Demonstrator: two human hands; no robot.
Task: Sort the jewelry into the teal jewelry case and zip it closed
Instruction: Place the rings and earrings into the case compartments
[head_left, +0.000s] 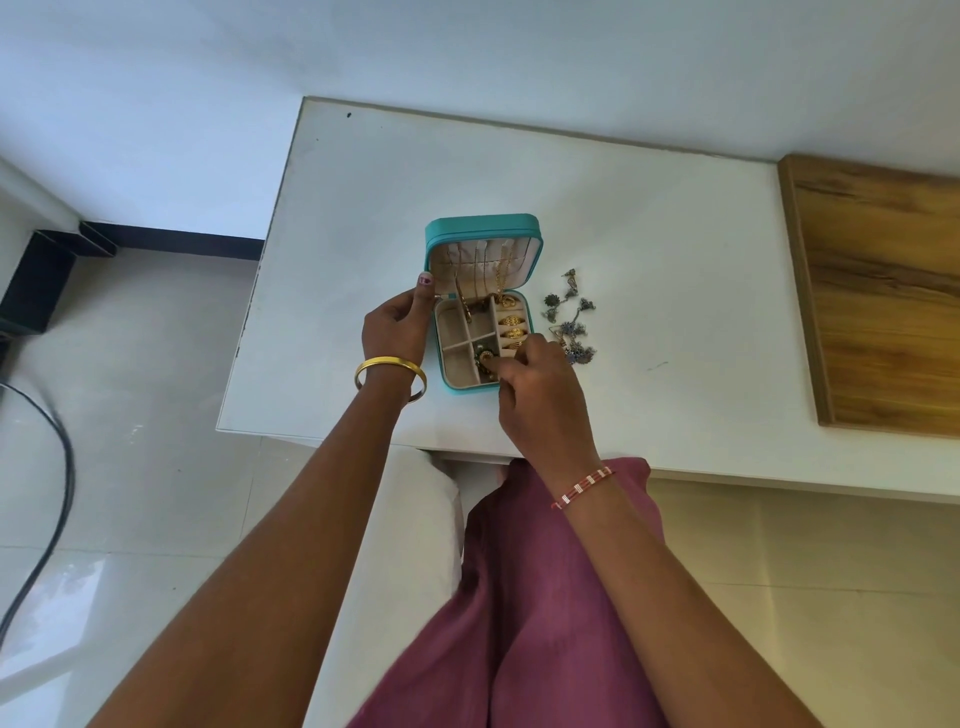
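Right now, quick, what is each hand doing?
Left hand: grips the left edge of the open teal jewelry case, thumb up.
Right hand: pinches a dark round earring over a case compartment.

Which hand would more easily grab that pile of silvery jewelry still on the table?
The right hand. It is at the case's right side, next to the pile, though it must first release an earring. The left hand steadies the far side.
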